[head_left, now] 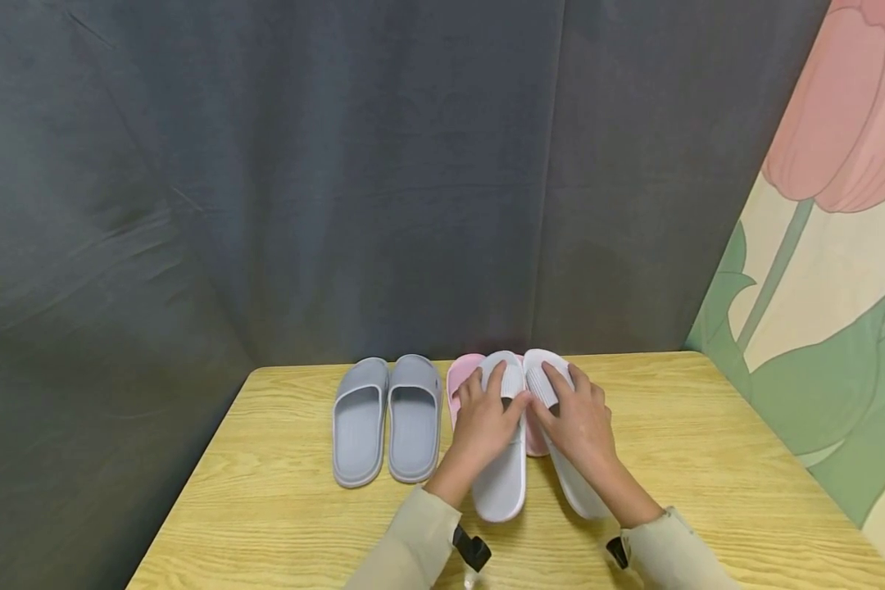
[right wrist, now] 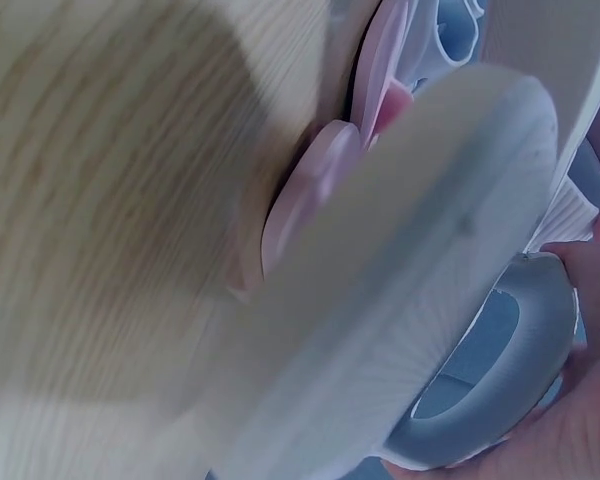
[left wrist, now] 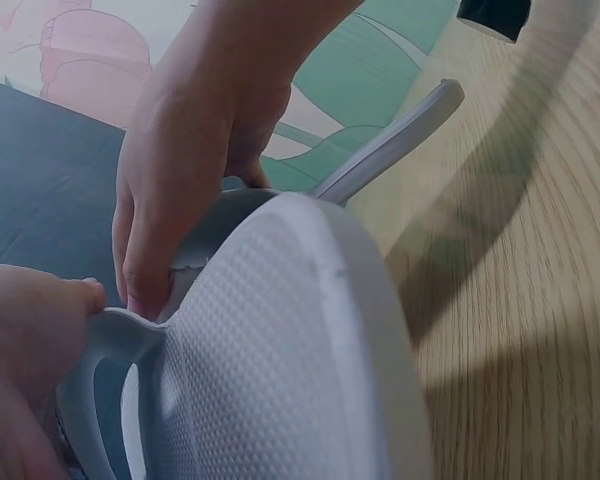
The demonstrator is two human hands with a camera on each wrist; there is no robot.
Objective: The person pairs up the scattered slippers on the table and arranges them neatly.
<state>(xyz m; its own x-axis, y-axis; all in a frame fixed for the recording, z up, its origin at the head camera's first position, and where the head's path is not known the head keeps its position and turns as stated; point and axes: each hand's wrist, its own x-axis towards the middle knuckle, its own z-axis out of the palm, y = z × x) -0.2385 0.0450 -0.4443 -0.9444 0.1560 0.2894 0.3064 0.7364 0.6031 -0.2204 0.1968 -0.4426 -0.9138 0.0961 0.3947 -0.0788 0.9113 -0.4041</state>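
Observation:
My left hand (head_left: 483, 422) grips a white slipper (head_left: 500, 490) by its ribbed strap. Its mate, a second white slipper (head_left: 581, 493), is held at the strap by my right hand (head_left: 581, 419), heel angled out to the right. The two hands nearly meet at their thumbs. In the left wrist view, the nearer slipper (left wrist: 280, 350) is tilted and shows its dimpled footbed. Partly hidden behind the white pair are pink slippers (head_left: 462, 369). The right wrist view shows the pink slippers (right wrist: 315, 185) lying on the wood beyond the raised white sole (right wrist: 420, 260).
A pair of grey slippers, one left (head_left: 358, 434) and one right (head_left: 415, 434), sits side by side to the left on the wooden table (head_left: 265, 492). Behind the table hangs a dark curtain (head_left: 398, 180). A wall with painted tulips (head_left: 826, 328) borders the right side.

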